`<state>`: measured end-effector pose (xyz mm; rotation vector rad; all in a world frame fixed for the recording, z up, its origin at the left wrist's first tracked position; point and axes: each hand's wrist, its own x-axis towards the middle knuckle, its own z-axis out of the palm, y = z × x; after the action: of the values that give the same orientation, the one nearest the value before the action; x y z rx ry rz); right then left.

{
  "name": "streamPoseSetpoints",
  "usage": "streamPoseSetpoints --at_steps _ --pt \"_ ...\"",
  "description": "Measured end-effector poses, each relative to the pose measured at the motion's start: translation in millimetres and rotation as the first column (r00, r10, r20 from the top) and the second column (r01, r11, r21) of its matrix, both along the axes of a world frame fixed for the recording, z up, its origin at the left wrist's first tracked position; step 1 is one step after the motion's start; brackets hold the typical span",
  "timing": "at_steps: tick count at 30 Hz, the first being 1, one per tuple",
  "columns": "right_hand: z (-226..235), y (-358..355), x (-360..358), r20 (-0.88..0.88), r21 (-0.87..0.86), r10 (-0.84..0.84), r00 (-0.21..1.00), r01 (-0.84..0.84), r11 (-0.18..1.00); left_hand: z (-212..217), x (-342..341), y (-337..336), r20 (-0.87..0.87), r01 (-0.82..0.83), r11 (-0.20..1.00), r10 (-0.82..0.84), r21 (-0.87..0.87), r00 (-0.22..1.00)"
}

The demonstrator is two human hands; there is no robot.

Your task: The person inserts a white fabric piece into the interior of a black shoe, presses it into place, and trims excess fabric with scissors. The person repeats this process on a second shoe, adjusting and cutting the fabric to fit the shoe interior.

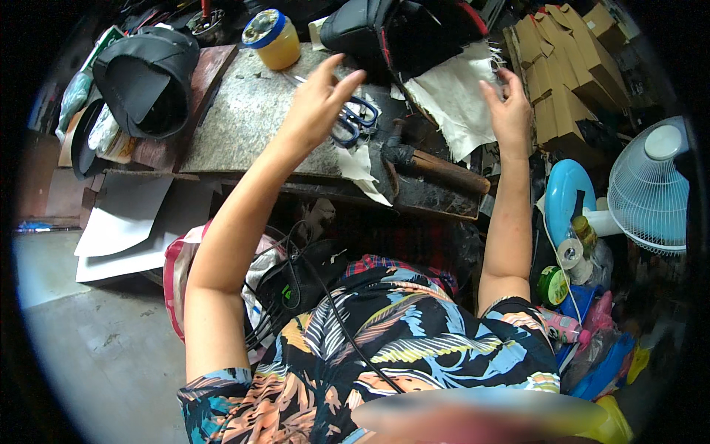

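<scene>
My left hand [316, 107] is raised over the bench, its thumb and index finger apart and nothing visible between them. Beside and partly behind it lie scissors with dark blue handles [347, 126]. My right hand [509, 111] is at the right edge of a piece of white cloth [462, 96], fingers bent and thumb spread, with no held thing showing. The cloth has a frayed edge and sits against a black piece with red trim [370, 33], perhaps a bag, at the far side. A wooden-handled hammer [447, 170] lies nearer me, below the cloth.
On the stone slab [237, 111] stands a jar with a blue rim [272, 44] and yellowish contents. A black moulded piece [148, 81] sits at the left. Folded cardboard boxes [566, 74], a fan [651, 185] and a blue stool [568, 192] crowd the right.
</scene>
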<state>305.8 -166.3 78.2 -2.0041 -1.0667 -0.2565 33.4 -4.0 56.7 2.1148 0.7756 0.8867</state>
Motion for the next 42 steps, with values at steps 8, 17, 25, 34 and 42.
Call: streamPoseSetpoints --at_steps 8,17,25,34,42 --pt "14 2 -78 0.015 0.536 0.513 0.858 -0.440 0.720 25 5 -5 0.237 -0.051 0.982 0.094 -0.183 0.967" --pt "-32 79 -145 0.428 -0.456 0.626 0.652 -0.441 0.773 62 -154 13 0.086 -0.201 0.978 0.205 -0.052 0.975" --pt "-39 85 -94 0.420 -0.489 0.456 0.784 -0.227 0.842 -1 -151 0 -0.021 -0.297 0.946 0.297 -0.128 0.955" --pt "4 79 -114 0.573 0.040 0.524 0.631 -0.660 0.750 17 -116 -13 -0.140 -0.159 0.561 0.452 0.813 0.881" --pt "-21 103 -145 0.119 -0.419 0.701 0.703 -0.605 0.678 -39 -71 1 -0.433 0.014 0.926 0.164 0.378 0.887"
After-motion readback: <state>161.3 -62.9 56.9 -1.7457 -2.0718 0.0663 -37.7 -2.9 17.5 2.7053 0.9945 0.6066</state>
